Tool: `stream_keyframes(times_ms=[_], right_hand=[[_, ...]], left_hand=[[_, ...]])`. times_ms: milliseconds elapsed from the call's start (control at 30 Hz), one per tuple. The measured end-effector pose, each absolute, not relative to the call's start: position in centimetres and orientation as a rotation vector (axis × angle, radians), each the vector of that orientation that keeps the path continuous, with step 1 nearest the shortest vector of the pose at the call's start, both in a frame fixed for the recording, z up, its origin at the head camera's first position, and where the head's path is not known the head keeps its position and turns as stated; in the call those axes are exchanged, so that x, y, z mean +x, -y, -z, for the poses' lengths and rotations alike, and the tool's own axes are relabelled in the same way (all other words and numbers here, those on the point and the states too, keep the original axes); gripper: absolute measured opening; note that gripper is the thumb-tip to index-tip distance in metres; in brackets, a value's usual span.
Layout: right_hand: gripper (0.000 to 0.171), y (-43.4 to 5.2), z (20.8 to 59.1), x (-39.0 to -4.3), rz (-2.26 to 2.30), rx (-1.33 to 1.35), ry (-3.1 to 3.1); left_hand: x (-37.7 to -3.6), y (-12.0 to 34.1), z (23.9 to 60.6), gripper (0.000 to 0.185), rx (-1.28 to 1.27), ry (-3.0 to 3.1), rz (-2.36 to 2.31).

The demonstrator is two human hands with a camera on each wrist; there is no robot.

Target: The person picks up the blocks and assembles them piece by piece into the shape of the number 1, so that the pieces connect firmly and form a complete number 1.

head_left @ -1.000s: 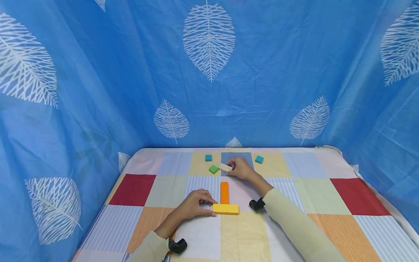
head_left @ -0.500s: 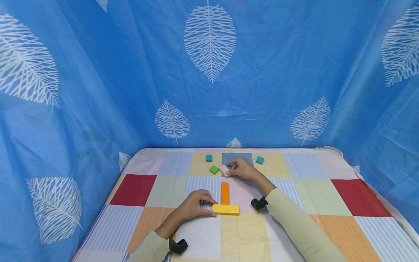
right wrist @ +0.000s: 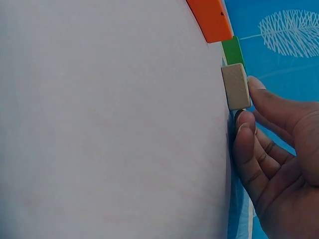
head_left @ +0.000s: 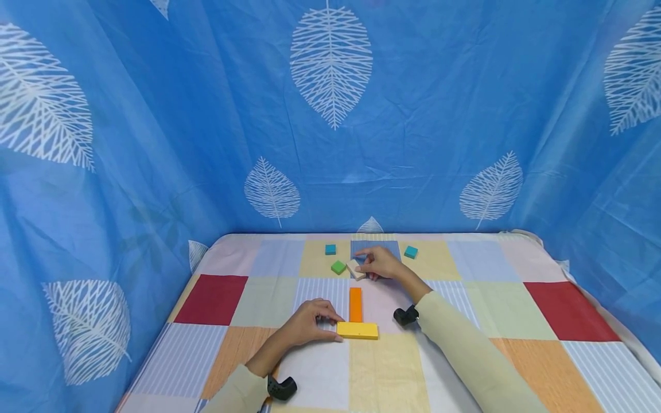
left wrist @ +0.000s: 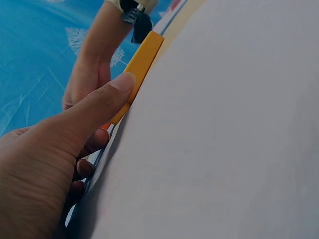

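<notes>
My left hand [head_left: 310, 322] pinches the left end of a yellow rectangular block [head_left: 357, 331], which lies crosswise on the patchwork cloth. In the left wrist view its thumb presses the side of that block. An orange block [head_left: 355, 304] points away from the yellow one, its near end right at the yellow block's far edge. Farther back, my right hand [head_left: 383, 264] has its thumb on a plain wooden block [right wrist: 236, 87], with fingertips at the block's lower edge and the index finger stretched past it. A green block [head_left: 338, 267] lies just left of the wooden one.
Two teal blocks [head_left: 330, 249] lie near the back of the table, one at each side of the right hand. A blue leaf-print curtain [head_left: 413, 143] encloses the back and sides. The patchwork cloth [head_left: 248, 355] covers the table.
The wooden block has turned from lying nearly crosswise to slanting toward me, beside the green block. My right index finger has straightened away from it. The left hand and yellow block stay put.
</notes>
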State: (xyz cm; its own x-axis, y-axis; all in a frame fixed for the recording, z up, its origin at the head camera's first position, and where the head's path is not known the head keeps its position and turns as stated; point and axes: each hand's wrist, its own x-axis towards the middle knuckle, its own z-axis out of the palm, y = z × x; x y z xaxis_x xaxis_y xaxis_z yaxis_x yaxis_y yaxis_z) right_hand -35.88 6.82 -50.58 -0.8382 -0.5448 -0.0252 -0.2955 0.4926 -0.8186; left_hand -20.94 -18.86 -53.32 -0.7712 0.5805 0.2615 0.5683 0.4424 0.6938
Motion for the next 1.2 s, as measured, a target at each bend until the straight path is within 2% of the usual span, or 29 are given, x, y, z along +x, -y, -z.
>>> stream_keyframes(times_ms=[233, 500, 1200], right_hand=[[0.038, -6.8, 51.0, -35.6, 1.356, -0.684, -2.418], [0.034, -6.5, 51.1, -35.3, 1.397, -0.637, -2.412], [0.037, -6.7, 50.9, -34.2, 1.542, -0.452, -2.311]], left_hand=[[-20.8, 18.9, 53.3, 0.031, 1.056, -2.676, -1.245], [-21.0, 19.1, 53.8, 0.031, 1.089, -2.679, -1.268], [-20.8, 18.6, 53.1, 0.031, 1.034, -2.689, -1.236]])
